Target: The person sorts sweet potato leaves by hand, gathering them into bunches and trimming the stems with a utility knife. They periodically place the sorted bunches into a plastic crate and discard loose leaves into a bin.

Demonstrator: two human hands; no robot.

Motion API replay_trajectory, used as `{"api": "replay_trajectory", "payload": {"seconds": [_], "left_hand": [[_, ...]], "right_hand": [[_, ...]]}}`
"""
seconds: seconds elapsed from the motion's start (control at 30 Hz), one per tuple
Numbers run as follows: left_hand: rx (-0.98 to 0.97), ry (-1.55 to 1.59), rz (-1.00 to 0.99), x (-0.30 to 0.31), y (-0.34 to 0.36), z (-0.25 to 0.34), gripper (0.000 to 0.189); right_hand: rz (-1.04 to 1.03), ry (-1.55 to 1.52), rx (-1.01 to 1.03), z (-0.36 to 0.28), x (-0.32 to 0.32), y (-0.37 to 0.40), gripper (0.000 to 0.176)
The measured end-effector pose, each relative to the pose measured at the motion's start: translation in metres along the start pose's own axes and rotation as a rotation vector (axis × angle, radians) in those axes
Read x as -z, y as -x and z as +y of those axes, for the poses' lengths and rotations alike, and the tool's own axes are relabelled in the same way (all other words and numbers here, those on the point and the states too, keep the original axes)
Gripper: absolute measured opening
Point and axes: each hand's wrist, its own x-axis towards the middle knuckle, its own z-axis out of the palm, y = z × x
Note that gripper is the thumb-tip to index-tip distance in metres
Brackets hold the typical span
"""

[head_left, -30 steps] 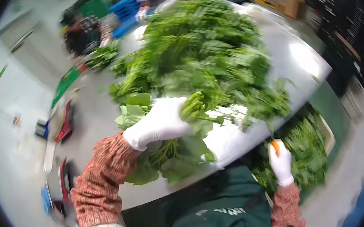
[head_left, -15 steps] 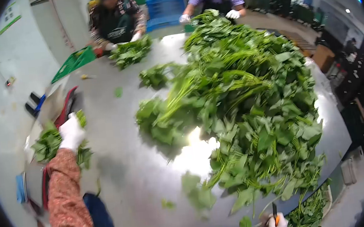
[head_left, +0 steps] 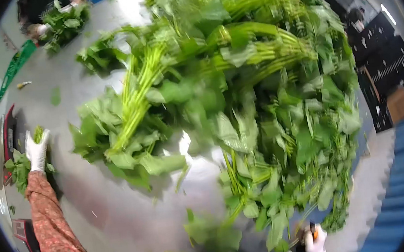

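Observation:
My left hand (head_left: 39, 152), in a white glove and under a patterned orange sleeve, is closed around a bunch of leafy greens (head_left: 18, 171) at the table's left side, with cut stems showing above the fingers. At the bottom right, my right hand (head_left: 316, 242), also gloved in white, grips a small tool (head_left: 314, 232) with orange and black parts. It is close to the lower edge of the big pile of leafy greens (head_left: 306, 130). A bundle with pale green stems (head_left: 132, 99) lies on the pile's left side.
The metal table (head_left: 106, 200) spreads beneath the greens. Red-and-black devices (head_left: 11, 133) stand along its left edge, near a green crate (head_left: 13, 72). At the top left, a co-worker's gloved hands (head_left: 43, 29) hold another bunch. Black crates (head_left: 387, 62) and a cardboard box (head_left: 399, 104) are at the right.
The view has shifted down and closer over the table and tilted. My left hand still grips its bunch, and my right hand still holds the tool. The co-workers have mostly left the view.

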Motion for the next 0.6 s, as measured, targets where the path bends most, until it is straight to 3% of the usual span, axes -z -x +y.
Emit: {"api": "replay_trajectory", "payload": {"seconds": [0.07, 0.17, 0.2, 0.27, 0.33, 0.4, 0.47, 0.53, 0.6], "left_hand": [[-0.126, 0.475, 0.184, -0.016, -0.024, -0.037, 0.088], [-0.137, 0.733, 0.108, 0.065, 0.019, 0.047, 0.069], [-0.152, 0.842, 0.061, 0.096, 0.048, 0.075, 0.064], [-0.253, 1.041, -0.053, 0.139, 0.108, 0.106, 0.054], [-0.349, 0.958, -0.045, 0.183, 0.163, 0.120, 0.046], [-0.407, 1.047, -0.077, 0.213, 0.208, 0.113, 0.044], [-0.341, 1.048, -0.034, 0.253, 0.266, 0.119, 0.043], [-0.304, 1.067, 0.011, 0.275, 0.314, 0.116, 0.042], [-0.282, 1.045, 0.026, 0.289, 0.358, 0.111, 0.042]], "right_hand": [[-0.047, -0.033, -0.062, -0.019, 0.003, -0.001, 0.005], [-0.071, -0.137, -0.129, -0.014, 0.001, -0.003, 0.004], [-0.027, -0.113, -0.084, -0.006, -0.004, 0.002, 0.008], [0.004, 0.093, 0.247, -0.048, -0.004, -0.010, 0.016], [-0.130, 0.064, 0.498, -0.087, 0.006, -0.006, 0.024], [-0.295, -0.018, 0.590, -0.125, 0.000, 0.001, 0.028], [-0.335, -0.001, 0.711, -0.136, -0.036, 0.010, 0.031], [-0.472, 0.045, 0.678, -0.155, -0.074, 0.019, 0.033], [-0.462, 0.015, 0.805, -0.167, -0.110, 0.029, 0.039]]}}
